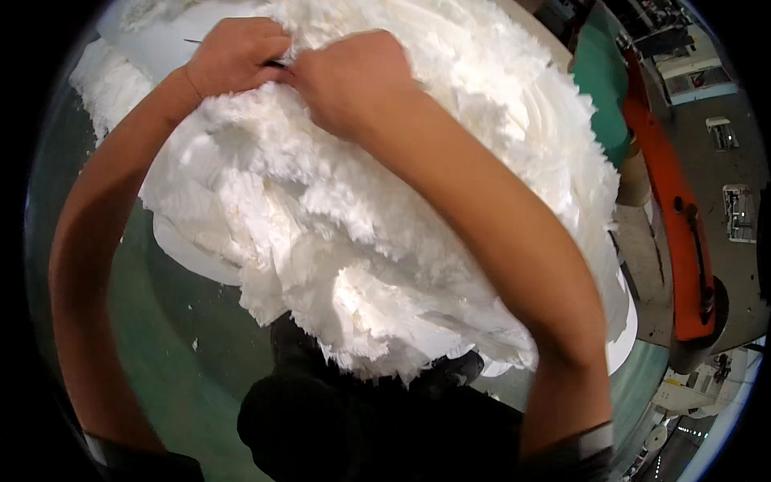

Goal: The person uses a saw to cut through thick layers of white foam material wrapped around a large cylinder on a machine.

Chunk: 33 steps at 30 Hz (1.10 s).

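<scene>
A large heap of white, fluffy, fur-like material (321, 193) spreads in front of me and hangs down towards my legs. Both of my hands meet over its far left part. My left hand (242, 56) is closed, with its fingertips turned towards the other hand. Knuckles up, my right hand (353, 79) is closed too and touches or nearly touches the left. A small dark piece (277, 64) shows between them, and a thin dark tip (193, 40) sticks out left of my left hand. What either hand grips is mostly hidden.
Smooth white sheet-like edges (189, 253) show under the fluff. A green floor (189, 361) lies below. To the right stand an orange beam-like part (675, 217), a green covered shape (601, 88) and pale machines (699, 72). My dark-clothed legs (321, 410) are close to the heap.
</scene>
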Available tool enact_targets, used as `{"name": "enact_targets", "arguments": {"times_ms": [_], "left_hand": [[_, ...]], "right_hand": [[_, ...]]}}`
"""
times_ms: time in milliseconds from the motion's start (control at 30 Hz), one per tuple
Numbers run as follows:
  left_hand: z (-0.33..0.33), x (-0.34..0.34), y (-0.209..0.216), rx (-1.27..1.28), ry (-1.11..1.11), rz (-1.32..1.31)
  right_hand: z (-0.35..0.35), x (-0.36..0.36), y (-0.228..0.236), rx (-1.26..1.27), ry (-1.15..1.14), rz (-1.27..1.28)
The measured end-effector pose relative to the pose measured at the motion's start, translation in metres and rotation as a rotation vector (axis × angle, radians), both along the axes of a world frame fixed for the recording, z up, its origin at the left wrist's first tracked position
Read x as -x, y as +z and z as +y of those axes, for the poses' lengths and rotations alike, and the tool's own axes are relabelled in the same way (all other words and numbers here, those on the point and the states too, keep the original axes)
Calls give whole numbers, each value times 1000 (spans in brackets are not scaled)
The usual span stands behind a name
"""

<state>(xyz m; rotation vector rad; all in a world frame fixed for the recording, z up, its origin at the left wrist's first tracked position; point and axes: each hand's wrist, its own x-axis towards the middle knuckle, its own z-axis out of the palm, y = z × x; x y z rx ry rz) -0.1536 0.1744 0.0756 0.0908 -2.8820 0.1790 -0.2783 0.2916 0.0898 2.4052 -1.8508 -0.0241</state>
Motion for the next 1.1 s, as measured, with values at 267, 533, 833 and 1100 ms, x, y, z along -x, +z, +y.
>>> {"name": "enact_targets", "arguments": {"times_ms": [267,533,833,1100], "left_hand": [[206,128,-32,-358,-384,199],[200,45,-43,-122,-256,1030],[60,-60,-100,-124,230,573],[110,-65,-115,-294,245,483]], "right_hand": [[260,98,30,-149,-318,44],[274,135,27,0,-417,-331],[216,99,2,-2,-609,-883],[213,115,-1,-7,-486,-905]]}}
